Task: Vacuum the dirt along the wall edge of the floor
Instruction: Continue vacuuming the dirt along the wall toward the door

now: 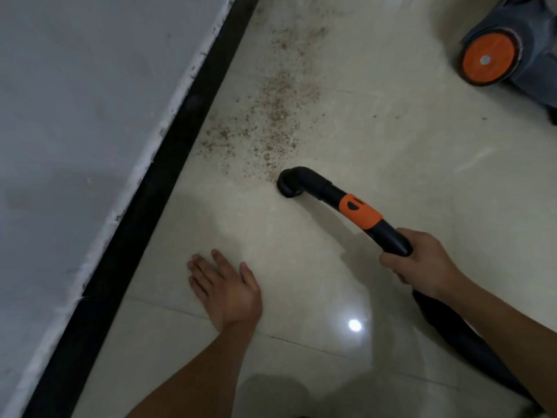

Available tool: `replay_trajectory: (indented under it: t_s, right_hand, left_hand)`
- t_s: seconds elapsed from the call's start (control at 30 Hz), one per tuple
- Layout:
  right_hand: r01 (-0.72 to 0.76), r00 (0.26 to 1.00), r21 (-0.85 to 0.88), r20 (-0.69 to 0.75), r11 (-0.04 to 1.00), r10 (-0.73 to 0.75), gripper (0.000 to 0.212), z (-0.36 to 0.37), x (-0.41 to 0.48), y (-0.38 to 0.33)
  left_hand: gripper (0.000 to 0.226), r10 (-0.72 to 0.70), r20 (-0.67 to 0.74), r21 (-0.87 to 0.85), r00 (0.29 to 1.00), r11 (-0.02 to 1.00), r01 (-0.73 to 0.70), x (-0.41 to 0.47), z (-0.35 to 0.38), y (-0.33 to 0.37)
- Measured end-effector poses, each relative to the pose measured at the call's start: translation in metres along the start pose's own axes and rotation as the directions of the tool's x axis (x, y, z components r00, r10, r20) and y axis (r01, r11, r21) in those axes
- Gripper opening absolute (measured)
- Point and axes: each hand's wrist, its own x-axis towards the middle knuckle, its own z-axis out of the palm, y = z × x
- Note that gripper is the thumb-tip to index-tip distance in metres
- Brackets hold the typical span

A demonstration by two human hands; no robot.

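Two hands in view, well apart. My right hand is clamped round the black tube, fingers curled under it and thumb over the top, a little behind the orange collar. There's a dark mark on that collar, too blurred to tell whether it's a slider or lettering. No writing I can read anywhere.

My left hand is spread flat, fingers straight and together, palm down low over the floor. I can't tell whether it's actually touching the tile. It's holding nothing.

The tube bends down at its far end into the nozzle, mouth against the floor. It sits right at the near edge of the dirt.

That dirt is brown grit in a loose band, running from the nozzle away from me, beside the black skirting. It's thickest in the middle stretch and thins out toward the top. Some grains lie close to the skirting, and a few stray specks lie off to the right.

Above the skirting there's a ragged white edge, then the grey wall filling the left side.

Behind my right hand the black hose curves under my forearm and off at the bottom right corner.

Top right, well apart from the dirt, the grey vacuum stands with its orange wheel facing me. A bright spot of light reflects off the glossy tile between my arms.
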Motion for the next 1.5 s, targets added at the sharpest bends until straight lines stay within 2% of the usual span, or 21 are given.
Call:
replay_trajectory:
  t_s: [0.13,0.27,0.3,0.43,0.47,0.57,0.6,0.73,0.9,1.07,1.23,1.3,1.4,1.5]
  right_hand:
    - [-0.008,0.998,0.016,-0.068,1.0,0.009,0.016,0.006,0.013,-0.004]
    - [0.069,0.987,-0.036,0.151,0.997,-0.062,0.017,0.018,0.018,-0.021]
    - [0.086,0.984,-0.063,0.161,0.994,-0.075,0.017,0.017,0.022,-0.024]
    - [0.07,0.998,-0.097,-0.003,0.993,-0.071,0.019,0.011,0.047,-0.036]
    - [0.072,0.997,-0.094,0.021,0.993,-0.071,0.019,0.011,0.051,-0.04]
    - [0.127,0.971,-0.087,0.212,0.988,-0.106,0.024,0.016,0.055,-0.047]
    - [0.142,0.966,-0.096,0.23,0.985,-0.117,0.025,0.017,0.058,-0.048]
    - [0.148,0.987,-0.117,0.075,0.982,-0.14,0.022,0.022,0.083,-0.063]
    - [0.256,0.945,-0.165,0.25,0.953,-0.21,0.026,0.031,0.089,-0.077]
    - [0.202,0.973,-0.134,0.139,0.97,-0.183,0.021,0.033,0.113,-0.088]
    - [0.301,0.91,-0.132,0.337,0.944,-0.243,0.016,0.064,0.098,-0.102]
    - [0.294,0.919,-0.143,0.312,0.945,-0.239,0.015,0.071,0.095,-0.104]
    - [0.249,0.959,-0.137,0.173,0.959,-0.225,0.014,0.071,0.103,-0.103]
    - [0.245,0.965,-0.139,0.13,0.959,-0.228,0.014,0.073,0.109,-0.104]
  left_hand:
    - [0.067,-0.006,-0.003,0.021,1.0,1.0,0.006,0.0,0.001,-0.001]
    - [0.069,-0.031,0.024,0.037,0.999,0.999,0.03,-0.001,-0.001,0.0]
    - [0.07,-0.031,0.025,0.04,0.999,0.999,0.03,-0.001,-0.001,0.001]
    - [0.072,-0.041,0.05,0.07,0.998,0.997,0.037,-0.001,-0.002,0.001]
    - [0.073,-0.049,0.065,0.079,0.997,0.996,0.044,-0.001,-0.003,0.002]
    - [0.074,-0.071,0.088,0.092,0.994,0.994,0.063,0.0,-0.003,0.003]
    - [0.074,-0.076,0.094,0.1,0.993,0.993,0.066,0.0,-0.004,0.003]
    - [0.074,-0.074,0.1,0.095,0.992,0.993,0.065,0.0,-0.008,0.005]
    - [0.078,-0.077,0.094,0.081,0.993,0.994,0.069,0.0,-0.016,0.008]
    - [0.075,-0.067,0.062,0.078,0.996,0.995,0.063,-0.002,-0.016,0.009]
    - [0.075,-0.073,0.085,0.094,0.994,0.993,0.065,-0.001,-0.019,0.011]
    - [0.074,-0.061,0.102,0.109,0.993,0.993,0.05,-0.003,-0.018,0.01]
    - [0.073,-0.058,0.103,0.113,0.993,0.993,0.046,0.005,-0.019,0.006]
    - [0.056,-0.096,0.064,0.031,0.993,0.995,0.094,0.029,-0.025,0.013]
